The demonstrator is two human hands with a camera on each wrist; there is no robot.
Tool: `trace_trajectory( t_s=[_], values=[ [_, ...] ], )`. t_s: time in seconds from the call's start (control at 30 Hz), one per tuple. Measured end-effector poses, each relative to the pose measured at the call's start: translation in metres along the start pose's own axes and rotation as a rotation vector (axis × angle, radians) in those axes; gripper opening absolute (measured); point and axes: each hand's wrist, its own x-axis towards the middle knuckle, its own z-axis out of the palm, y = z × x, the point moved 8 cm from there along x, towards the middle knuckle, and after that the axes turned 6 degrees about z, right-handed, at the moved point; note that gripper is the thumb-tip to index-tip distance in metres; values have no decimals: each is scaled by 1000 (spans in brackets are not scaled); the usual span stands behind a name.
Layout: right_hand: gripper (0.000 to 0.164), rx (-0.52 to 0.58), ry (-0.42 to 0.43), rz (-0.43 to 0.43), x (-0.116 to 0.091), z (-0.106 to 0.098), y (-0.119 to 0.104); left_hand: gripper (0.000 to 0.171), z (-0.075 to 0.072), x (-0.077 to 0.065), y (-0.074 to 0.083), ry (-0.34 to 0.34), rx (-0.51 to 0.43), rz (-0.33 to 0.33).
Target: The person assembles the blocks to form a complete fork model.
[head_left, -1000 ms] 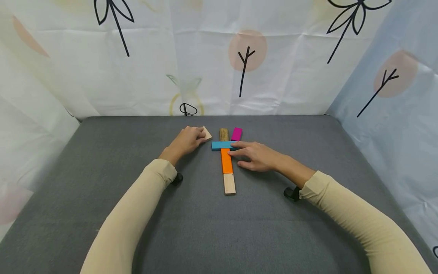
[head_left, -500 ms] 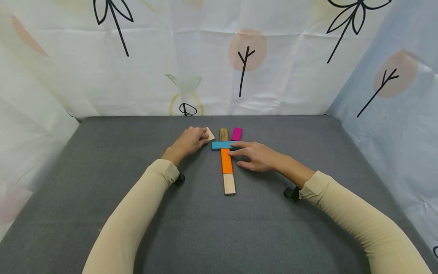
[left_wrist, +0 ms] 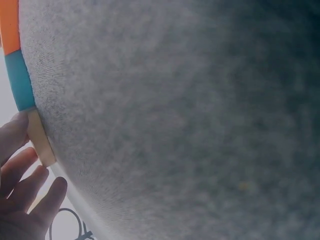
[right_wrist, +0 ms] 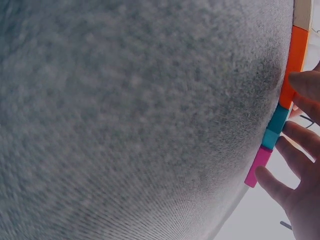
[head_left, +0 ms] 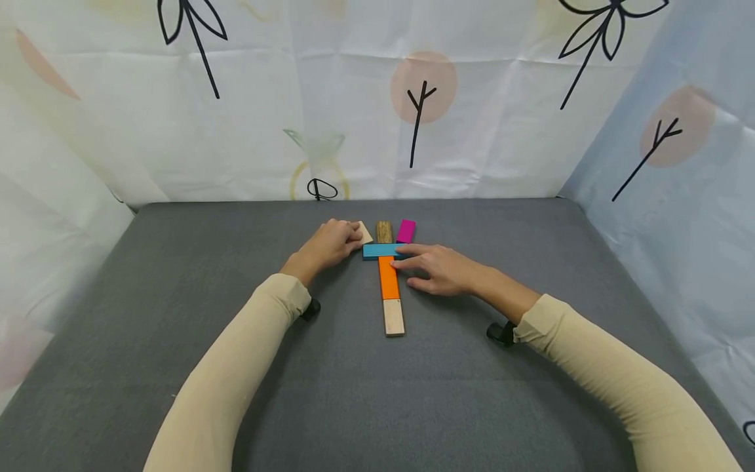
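My left hand [head_left: 330, 244] pinches a pale wooden block [head_left: 366, 233] by its left side; the fingers cover part of it. The block's near end meets the left end of a blue block [head_left: 377, 250], as the left wrist view also shows. My right hand [head_left: 444, 271] has its fingers stretched out, with fingertips at the blue block's right part and the top of an orange block [head_left: 388, 280]. Beyond the blue block lie a brown grained block [head_left: 384, 231] and a magenta block [head_left: 406, 231], fanned out. A second pale block [head_left: 393, 318] continues the orange one towards me.
All the blocks lie flat on a grey cloth-covered table [head_left: 377, 406]. A white printed sheet [head_left: 354, 131] hangs along the table's far edge, with more sheeting on both sides. Dark straps [head_left: 501, 334] show under the sleeve cuffs.
My left hand has slid the pale block to the right, up to the blue block's left end. The right hand and the other blocks stay in place.
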Motion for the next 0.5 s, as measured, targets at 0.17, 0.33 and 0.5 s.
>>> trace_trajectory(
  t_s=[0.17, 0.33, 0.5],
  values=[
    [46, 4, 1, 0, 0, 0, 0, 17, 1, 1, 0, -12, 14, 2],
    [46, 6, -4, 9, 0, 0, 1, 29, 2, 1, 0, -17, 10, 7],
    [45, -5, 3, 8, 0, -1, -1, 18, 1, 1, 0, -19, -12, 8]
  ],
)
